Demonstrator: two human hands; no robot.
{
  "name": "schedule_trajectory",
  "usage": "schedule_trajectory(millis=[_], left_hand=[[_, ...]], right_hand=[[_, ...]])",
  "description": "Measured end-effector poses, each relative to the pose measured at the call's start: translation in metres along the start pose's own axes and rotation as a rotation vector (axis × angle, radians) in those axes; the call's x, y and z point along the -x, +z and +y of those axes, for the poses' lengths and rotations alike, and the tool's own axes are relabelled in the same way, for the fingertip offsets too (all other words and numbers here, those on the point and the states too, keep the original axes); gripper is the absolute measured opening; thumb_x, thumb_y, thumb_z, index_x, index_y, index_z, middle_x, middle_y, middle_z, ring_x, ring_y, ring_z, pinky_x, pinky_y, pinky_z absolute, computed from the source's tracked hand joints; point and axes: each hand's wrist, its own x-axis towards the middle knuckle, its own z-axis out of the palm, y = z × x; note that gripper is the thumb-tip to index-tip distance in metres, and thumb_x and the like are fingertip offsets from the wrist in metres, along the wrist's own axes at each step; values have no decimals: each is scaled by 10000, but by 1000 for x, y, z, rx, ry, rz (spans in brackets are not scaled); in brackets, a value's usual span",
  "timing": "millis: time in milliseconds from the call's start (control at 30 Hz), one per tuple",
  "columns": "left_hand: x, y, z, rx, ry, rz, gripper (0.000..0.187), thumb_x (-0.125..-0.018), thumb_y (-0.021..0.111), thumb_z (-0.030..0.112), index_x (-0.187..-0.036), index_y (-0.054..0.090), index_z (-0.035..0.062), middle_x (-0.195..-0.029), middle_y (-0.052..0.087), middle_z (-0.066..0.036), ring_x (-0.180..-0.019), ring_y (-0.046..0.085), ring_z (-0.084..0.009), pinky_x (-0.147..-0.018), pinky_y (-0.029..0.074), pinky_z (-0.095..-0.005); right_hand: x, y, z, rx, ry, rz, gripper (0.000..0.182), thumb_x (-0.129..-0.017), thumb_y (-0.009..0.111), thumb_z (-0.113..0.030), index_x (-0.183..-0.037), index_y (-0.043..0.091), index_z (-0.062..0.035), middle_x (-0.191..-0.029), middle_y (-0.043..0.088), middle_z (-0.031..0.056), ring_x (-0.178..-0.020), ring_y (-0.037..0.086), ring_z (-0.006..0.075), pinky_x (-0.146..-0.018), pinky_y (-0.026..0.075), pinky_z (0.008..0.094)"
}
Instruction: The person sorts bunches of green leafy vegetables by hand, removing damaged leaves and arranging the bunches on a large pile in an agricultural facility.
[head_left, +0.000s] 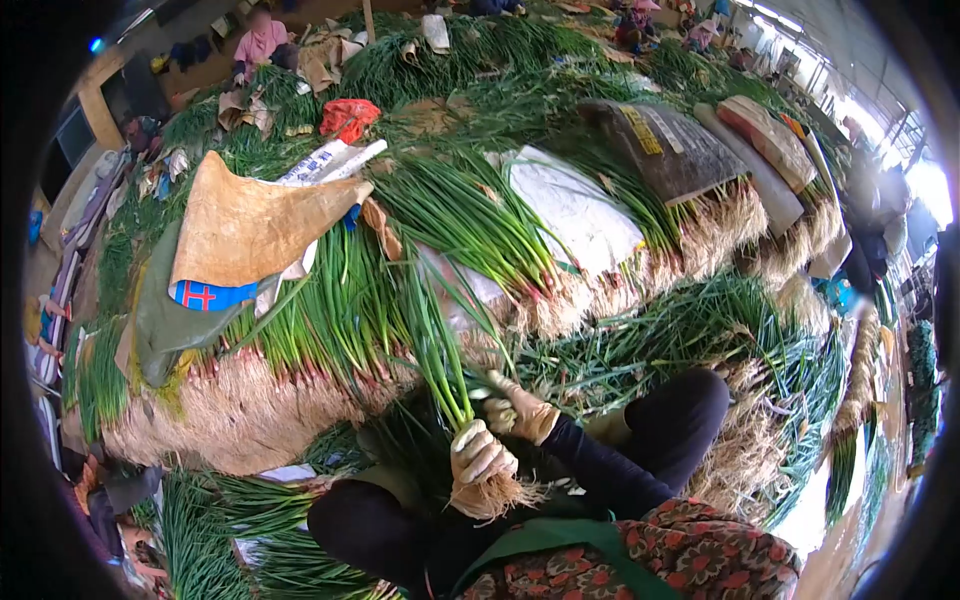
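My left hand (482, 460), in a pale glove, is wrapped round a small bunch of green onions (437, 350). Their leaves point up and away from me, and the tan roots (498, 494) stick out below the fist. Just right of it is my right hand (520, 408), also gloved, with its fingers curled in close to the stems. A thin green leaf runs down to its fingertips; whether it is gripped I cannot make out. Beyond both hands lies a long row of green onions (335, 310), roots toward me.
Sacks cover parts of the row: a tan sack (255, 220), a white sack (568, 208) and a dark sack (665, 150). Loose green onions (690, 325) and a root pile (745, 440) lie to my right. A person in pink (262, 45) sits at the far left.
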Motion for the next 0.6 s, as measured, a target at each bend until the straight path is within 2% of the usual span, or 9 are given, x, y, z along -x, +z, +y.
schedule_trajectory(millis=[67,133,200,267,400,467,500,567,600], left_hand=[[3,0,-1,-17,-35,17,269,-954,378,193,-747,525,102,-531,469,60,-393,481,-51,-376,356,-174],[5,1,-3,-29,-54,44,270,-953,382,199,-743,521,102,-532,473,61,-387,478,-51,-368,352,-176],[5,2,-2,-53,-84,74,271,-953,386,204,-739,518,102,-534,477,61,-380,475,-52,-360,347,-179],[-3,0,3,-173,-188,15,329,-977,330,261,-763,506,83,-521,461,44,-333,453,-77,-320,339,-223],[-18,1,16,-571,-187,47,588,-931,297,553,-737,546,57,-479,421,58,-298,401,-80,-304,302,-233],[-7,11,15,-662,174,587,654,-890,312,616,-916,621,40,-470,368,75,-325,347,-61,-346,299,-214],[0,-3,28,-684,188,554,688,-874,330,626,-1102,599,36,-467,317,79,-352,298,-55,-376,287,-206],[0,-21,44,-651,118,552,544,-951,334,480,-1259,475,54,-472,295,84,-365,292,-52,-384,277,-211],[-1,-28,50,-652,57,590,498,-972,338,424,-1301,429,62,-474,286,86,-371,290,-52,-388,275,-214]], right_hand=[[21,39,19,47,116,26,337,-915,503,-396,-900,575,-66,-524,409,-39,-448,395,91,-411,341,263],[37,81,22,249,106,236,211,-912,501,-267,-889,584,-75,-676,588,35,-596,548,169,-538,447,305],[-14,4,26,213,2,-18,192,-891,514,-227,-894,584,-49,-756,626,75,-687,593,204,-628,480,336],[-27,1,45,1077,-463,171,203,-889,509,-206,-879,592,-21,-779,643,94,-705,603,203,-668,485,366],[5,5,42,2201,159,169,442,-794,579,-416,-991,636,-25,-910,649,189,-852,620,339,-771,476,402],[-7,-46,33,2192,376,-67,426,-808,543,-442,-971,651,-64,-918,652,179,-878,624,329,-787,475,423],[-12,-78,16,2228,31,22,419,-806,552,-434,-965,651,-60,-910,652,180,-872,625,334,-780,478,424],[-2,-61,-24,2081,-370,523,359,-823,565,-377,-980,643,-64,-902,660,160,-852,631,318,-769,486,403],[4,-45,-42,1886,-417,912,308,-843,570,-327,-1002,636,-72,-901,667,140,-838,637,296,-766,492,380]])
